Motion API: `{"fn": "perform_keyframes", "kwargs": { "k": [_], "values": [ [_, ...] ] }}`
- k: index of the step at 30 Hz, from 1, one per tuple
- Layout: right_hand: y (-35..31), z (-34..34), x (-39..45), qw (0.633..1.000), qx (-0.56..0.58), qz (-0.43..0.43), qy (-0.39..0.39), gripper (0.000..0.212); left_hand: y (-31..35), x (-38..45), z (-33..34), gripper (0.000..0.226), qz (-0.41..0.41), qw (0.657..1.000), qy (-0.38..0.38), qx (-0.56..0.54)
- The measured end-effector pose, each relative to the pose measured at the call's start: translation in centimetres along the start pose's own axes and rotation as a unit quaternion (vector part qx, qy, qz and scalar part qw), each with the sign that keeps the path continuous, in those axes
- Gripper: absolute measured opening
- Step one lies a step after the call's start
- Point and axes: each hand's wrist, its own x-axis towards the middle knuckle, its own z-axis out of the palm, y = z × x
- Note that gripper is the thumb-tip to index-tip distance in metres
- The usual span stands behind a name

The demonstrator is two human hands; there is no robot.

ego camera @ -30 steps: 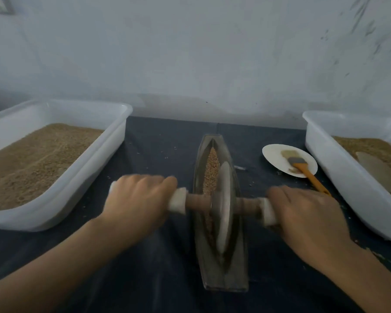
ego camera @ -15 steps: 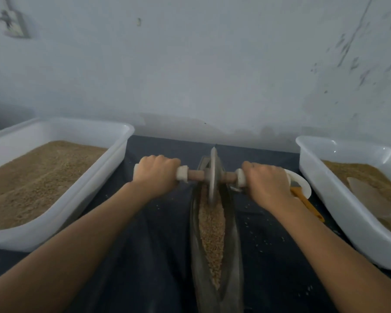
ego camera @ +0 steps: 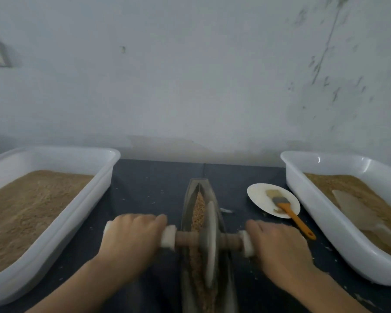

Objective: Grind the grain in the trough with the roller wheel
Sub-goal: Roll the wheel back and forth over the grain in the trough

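A long dark boat-shaped trough (ego camera: 190, 193) lies lengthwise on the dark cloth in front of me, with a strip of tan grain (ego camera: 199, 213) along its groove. The grey roller wheel (ego camera: 210, 242) stands on edge in the groove near the trough's middle. A wooden axle with white end caps runs through it. My left hand (ego camera: 131, 240) grips the left handle, and my right hand (ego camera: 278, 247) grips the right handle. Both handles are mostly hidden under my fingers.
A white tub (ego camera: 104, 179) of tan grain sits at the left. Another white tub (ego camera: 303, 190) at the right holds grain and a pale scoop (ego camera: 357, 208). Between trough and right tub lies a small white plate (ego camera: 257, 195) with an orange-handled brush (ego camera: 291, 213). The wall is close behind.
The wheel went from mid-trough to the far end, then came back toward me to mid-trough. Both hands kept their grip on the handles. The plate and brush show again.
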Motion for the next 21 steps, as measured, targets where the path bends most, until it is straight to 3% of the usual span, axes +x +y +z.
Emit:
{"fn": "perform_keyframes", "kwargs": {
  "k": [3,7,12,15,17,20,21],
  "values": [
    [0.7,1.4,5.1,0.997,-0.018,0.018,0.076,0.03,-1.0,4.8,1.9,0.03,-0.065,0.997,0.041,0.018],
    [0.7,1.0,7.8,0.992,-0.02,0.029,0.118,0.025,-1.7,7.2,2.4,0.023,-0.098,0.995,0.016,0.012],
    [0.0,0.1,0.3,0.999,0.002,-0.025,0.038,0.036,0.0,0.8,0.2,0.031,-0.058,0.997,-0.013,-0.049],
    [-0.1,-1.8,-4.2,0.991,0.037,-0.071,0.104,0.055,0.7,-3.0,-2.1,0.052,0.035,0.993,0.056,-0.095],
    [-0.3,-2.7,-4.9,0.995,0.025,-0.078,0.064,0.052,0.5,-3.9,-2.6,0.056,0.054,0.992,0.063,-0.091],
    [-0.2,-1.8,-3.1,0.998,0.011,-0.035,-0.053,0.031,0.0,-2.5,-1.7,0.054,0.042,0.997,0.006,-0.063],
    [-0.3,-1.2,-1.9,0.999,0.015,-0.013,-0.047,0.03,-0.1,-1.4,-0.8,0.049,0.027,0.999,-0.005,-0.042]
  ]
}}
